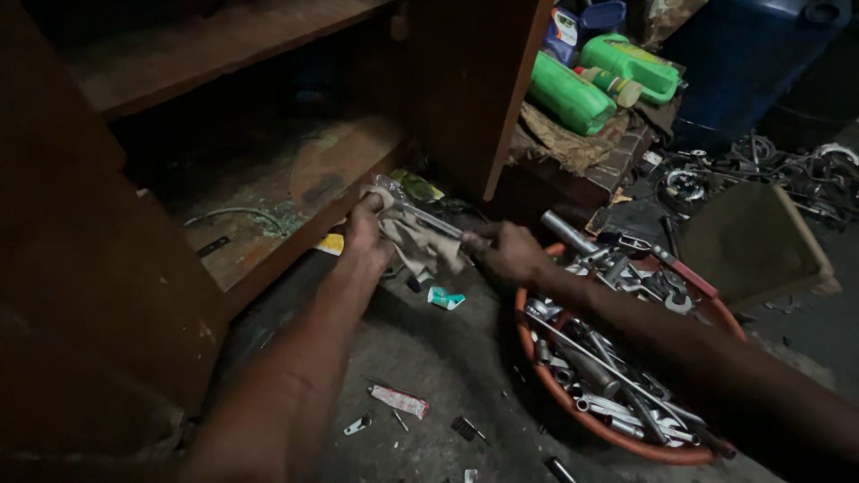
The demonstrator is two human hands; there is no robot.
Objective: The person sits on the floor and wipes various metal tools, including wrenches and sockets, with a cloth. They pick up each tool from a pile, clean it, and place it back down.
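Down on the grimy concrete floor, in front of a low wooden cabinet, both bare hands work on one long metal tool. At the edge of the cabinet's lower shelf, the left hand is closed around a pale, dirty rag that is wrapped about the tool's shaft. Close beside it, the right hand pinches the other end of the same shaft, fingers curled tight. The tool lies roughly level between the two hands, just above the floor; its exact kind is hard to tell under the cloth.

Just beside the right forearm sits a round orange basin heaped with sockets, wrenches and long steel bars. Under the hands, a small teal and white tube lies on the floor, and nearer the camera a flattened pink and white tube rests among scattered small bits of hardware.

Behind the basin, green plastic jugs lie tilted on a low stack of boards, with a blue bottle behind them and a large blue drum to their right. Past the drum, a tangle of dark metal parts covers the ground. A thin wire curls across the dusty lower shelf.
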